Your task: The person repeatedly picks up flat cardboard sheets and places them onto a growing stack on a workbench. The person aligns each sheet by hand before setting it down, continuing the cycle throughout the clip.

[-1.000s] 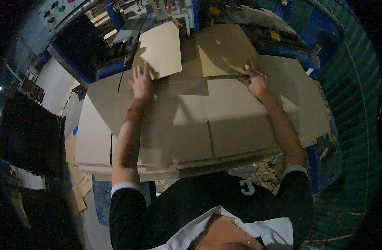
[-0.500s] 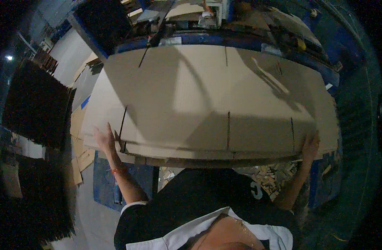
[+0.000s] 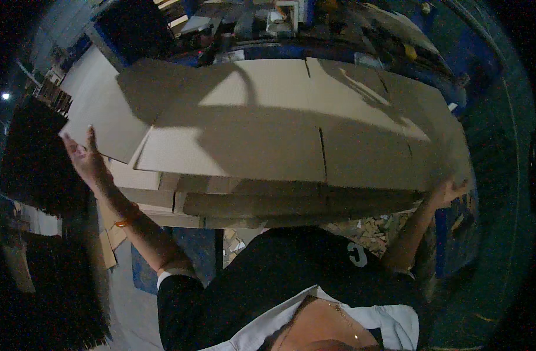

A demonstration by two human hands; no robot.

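Observation:
A wide, pale brown cardboard sheet [image 3: 268,143] with dark slots lies over a stack of similar cardboard sheets [image 3: 268,205] in front of me. At its left, a paler panel [image 3: 104,105] slants outward. My left hand [image 3: 88,162] is raised beside that panel's lower corner with the fingers spread; whether they touch it is unclear. At the right end of the sheet, my right hand [image 3: 451,190] is by the near corner, its fingers smeared by motion and dim. Their grip on the cardboard cannot be made out.
Beyond the sheet runs a machine with a blue beam [image 3: 279,51]. A dark blue upright block [image 3: 130,29] stands at far left. Dark stacks [image 3: 37,158] rise on the left. Cardboard scraps [image 3: 367,231] lie below the near edge, beside a blue panel [image 3: 180,257].
My left hand has moved left and up, away from the slotted edge. My right hand has shifted slightly right and up. The top sheet's near edge has moved farther away, exposing the stack beneath.

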